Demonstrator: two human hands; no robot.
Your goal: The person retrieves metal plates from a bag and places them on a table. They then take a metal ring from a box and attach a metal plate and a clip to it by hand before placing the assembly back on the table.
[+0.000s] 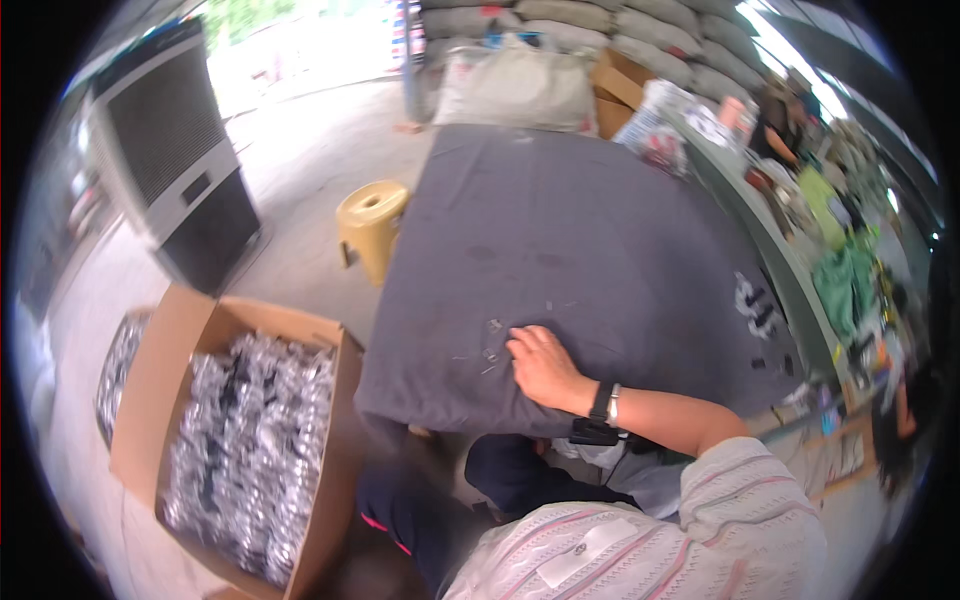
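Note:
My right hand (545, 368) rests palm down on the dark grey cloth (560, 230) that covers the table, its fingers stretched out toward the left. Just beyond the fingertips lie a few small pale bits (492, 356), too small to name. Nothing shows in the hand. A dark wristband and a lighter bracelet circle the wrist. My left hand does not appear in the picture.
A cardboard box (343, 400) of clear plastic-wrapped items stands open at the left. Behind it are a yellow stool (375, 215) and an air cooler (165, 130). Small dark and white pieces (755, 305) lie at the table's right. Stacked sacks (650, 45) line the back.

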